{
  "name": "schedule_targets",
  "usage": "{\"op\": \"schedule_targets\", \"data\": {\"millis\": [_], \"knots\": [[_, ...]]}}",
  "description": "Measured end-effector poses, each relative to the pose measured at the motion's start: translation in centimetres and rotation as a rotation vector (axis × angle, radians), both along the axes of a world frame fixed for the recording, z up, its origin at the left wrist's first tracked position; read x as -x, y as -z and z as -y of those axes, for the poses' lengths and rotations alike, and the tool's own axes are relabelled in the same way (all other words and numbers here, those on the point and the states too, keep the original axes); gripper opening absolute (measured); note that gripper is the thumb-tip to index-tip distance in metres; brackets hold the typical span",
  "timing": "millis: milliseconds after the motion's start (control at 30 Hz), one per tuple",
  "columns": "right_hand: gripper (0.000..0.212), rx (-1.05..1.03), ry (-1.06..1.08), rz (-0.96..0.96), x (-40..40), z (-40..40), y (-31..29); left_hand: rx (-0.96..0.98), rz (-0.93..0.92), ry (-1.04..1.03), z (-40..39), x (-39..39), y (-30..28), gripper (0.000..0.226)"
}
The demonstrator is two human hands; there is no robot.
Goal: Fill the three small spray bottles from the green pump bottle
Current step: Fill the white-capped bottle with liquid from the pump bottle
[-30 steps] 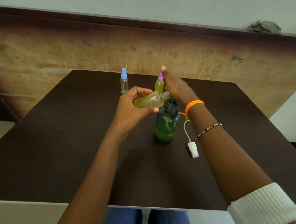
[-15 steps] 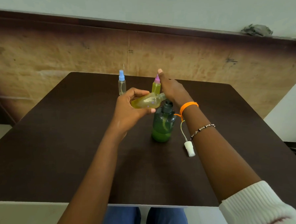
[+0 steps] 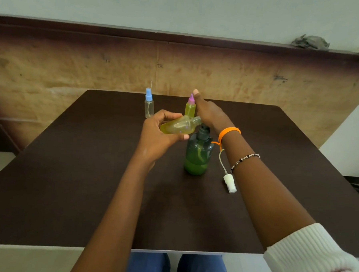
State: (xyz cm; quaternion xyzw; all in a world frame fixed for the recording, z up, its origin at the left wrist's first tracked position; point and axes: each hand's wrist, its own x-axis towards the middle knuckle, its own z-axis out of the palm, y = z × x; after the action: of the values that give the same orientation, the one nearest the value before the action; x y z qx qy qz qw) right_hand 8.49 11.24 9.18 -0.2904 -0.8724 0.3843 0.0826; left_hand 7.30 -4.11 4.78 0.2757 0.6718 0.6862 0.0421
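We saw the green pump bottle point(image 3: 198, 155) standing upright just right of the frame's centre, its translucent body holding green liquid only in the bottom part, its dark pump head on top. Just upper left of it, an uncapped spray bottle point(image 3: 180, 126) lay tilted almost on its side, open neck touching or just beside the pump head, yellow-green liquid inside. Its white spray cap point(image 3: 229, 183), with a thin tube, lay on the table right of the pump bottle. Farther up stood a nearly clear blue-capped bottle point(image 3: 149, 105) and a yellow-filled purple-capped bottle point(image 3: 190, 107).
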Motion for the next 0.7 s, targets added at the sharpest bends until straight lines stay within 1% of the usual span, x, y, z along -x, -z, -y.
{"op": "schedule_targets", "data": {"millis": [100,233,367,467,567,633,700], "knots": [[0.077,-0.003,-0.002,-0.021,-0.2,0.1,0.2,-0.002,0.003,0.002,0.0,-0.1,0.1,0.045],[0.079,-0.035,-0.028,0.007,0.4,0.2,-0.7,-0.013,0.006,-0.005,0.2,-0.2,-0.5,0.044],[0.079,0.079,-0.094,0.016,1.0,-0.2,-0.6,-0.018,0.007,0.012,0.1,-0.2,-0.7,0.044],[0.075,0.082,-0.047,0.036,1.2,-0.8,0.3,-0.020,0.019,0.013,0.1,-0.3,-0.2,0.044],[0.083,0.114,-0.043,0.029,1.3,-0.6,0.6,-0.034,0.033,0.012,0.0,-0.2,0.1,0.044],[0.082,0.075,-0.063,0.047,1.3,-0.5,0.3,-0.033,0.033,0.006,0.1,-0.3,0.1,0.044],[0.076,-0.007,-0.087,0.082,1.3,-0.5,-0.2,-0.034,0.024,0.000,0.2,-0.5,-0.1,0.044]]}}
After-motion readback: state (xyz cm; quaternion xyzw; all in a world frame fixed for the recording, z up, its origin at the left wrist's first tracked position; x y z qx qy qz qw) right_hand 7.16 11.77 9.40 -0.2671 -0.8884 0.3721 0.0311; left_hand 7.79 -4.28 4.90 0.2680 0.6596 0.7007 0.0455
